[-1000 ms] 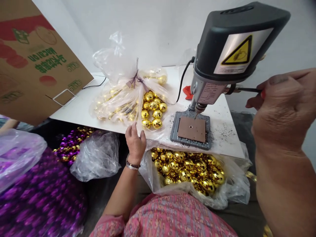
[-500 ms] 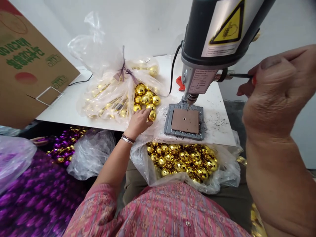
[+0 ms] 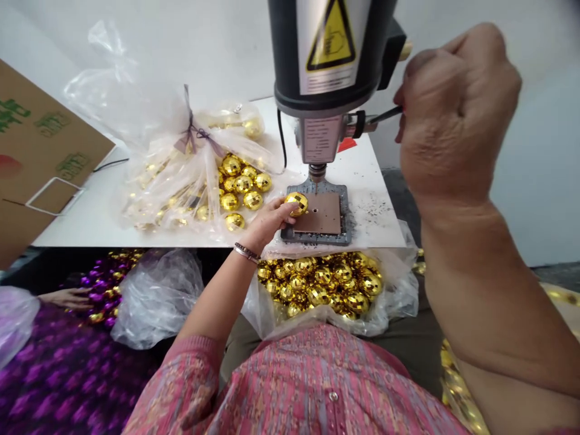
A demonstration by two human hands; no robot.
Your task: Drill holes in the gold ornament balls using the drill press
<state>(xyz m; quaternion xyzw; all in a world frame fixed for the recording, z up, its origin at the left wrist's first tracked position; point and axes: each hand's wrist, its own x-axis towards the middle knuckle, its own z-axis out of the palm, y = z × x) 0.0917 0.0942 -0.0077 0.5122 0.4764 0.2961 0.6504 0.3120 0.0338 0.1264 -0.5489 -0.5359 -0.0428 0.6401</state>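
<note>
1 gold mirror ball (image 3: 296,204) gripped in fingers of left hand (image 3: 269,222), held over left edge of brown pad (image 3: 322,212) on grey drill-press base (image 3: 316,238), near pad's centre hole, just below and left of chuck (image 3: 317,171). Right hand (image 3: 455,115) clenched, raised, around dark lever (image 3: 385,115) beside drill-press head (image 3: 317,60). Loose gold balls (image 3: 242,190) on white table (image 3: 374,226), near left hand, against tied plastic bag (image 3: 167,193). Open bag of gold balls (image 3: 317,294) just below table edge. Lower left: purple ornaments (image 3: 104,284), another person's hand (image 3: 66,297), cardboard sheet (image 3: 45,151) at left.
</note>
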